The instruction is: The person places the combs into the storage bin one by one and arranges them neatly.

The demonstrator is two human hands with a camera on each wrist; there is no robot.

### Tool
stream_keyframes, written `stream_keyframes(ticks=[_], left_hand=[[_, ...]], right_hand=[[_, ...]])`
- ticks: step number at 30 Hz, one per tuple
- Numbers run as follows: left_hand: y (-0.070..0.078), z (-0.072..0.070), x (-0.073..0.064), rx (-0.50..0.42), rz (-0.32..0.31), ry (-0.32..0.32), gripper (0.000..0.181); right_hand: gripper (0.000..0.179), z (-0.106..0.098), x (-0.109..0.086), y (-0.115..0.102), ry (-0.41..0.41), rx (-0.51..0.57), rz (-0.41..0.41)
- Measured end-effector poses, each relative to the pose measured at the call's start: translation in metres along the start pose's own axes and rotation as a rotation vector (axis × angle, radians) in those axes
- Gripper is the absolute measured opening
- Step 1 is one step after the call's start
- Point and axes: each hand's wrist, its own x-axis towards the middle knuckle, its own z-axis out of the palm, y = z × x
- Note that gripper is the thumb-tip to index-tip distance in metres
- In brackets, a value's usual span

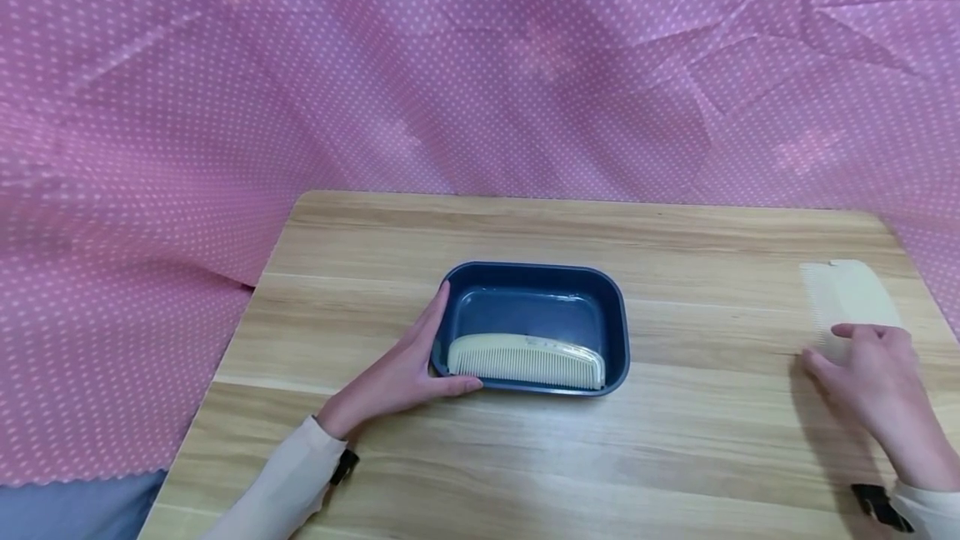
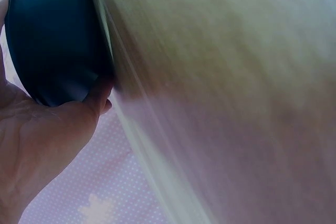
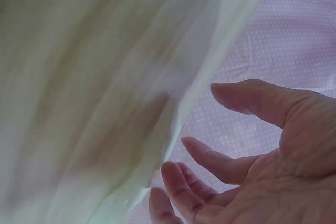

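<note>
A dark blue rectangular tray (image 1: pixel 528 272) stands on the table. My left hand (image 1: pixel 408 375) grips its near left corner, thumb along the front and fingers along the left end. In the left wrist view, the tray's dark outer wall (image 2: pixel 58 35) sits between thumb and fingers. Inside the tray, a cream comb (image 1: pixel 525 348) lies along the front wall, teeth facing me. At the table's right, my right hand (image 1: pixel 877 373) is over the near part of a second cream comb (image 1: pixel 862 294), partly hiding it. Its thumb and fingers are spread apart in the right wrist view.
The wood-grain table (image 1: pixel 525 465) has rounded far corners, and its right edge runs close to the second comb. Behind it hangs a pink polka-dot cloth (image 1: pixel 480 90). Dark straps (image 1: pixel 881 507) show at the wrists.
</note>
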Motion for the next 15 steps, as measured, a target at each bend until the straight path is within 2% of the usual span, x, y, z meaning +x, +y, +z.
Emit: stream_keyframes(ticks=[8, 15], left_hand=[[-0.001, 0.001, 0.0, 0.013, 0.004, 0.002, 0.133], [0.0, 0.001, -0.001, 0.008, -0.006, -0.001, 0.133]], right_hand=[[0.055, -0.002, 0.0, 0.009, 0.026, 0.033, 0.001], [0.082, -0.002, 0.005, 0.013, -0.018, 0.018, 0.003]])
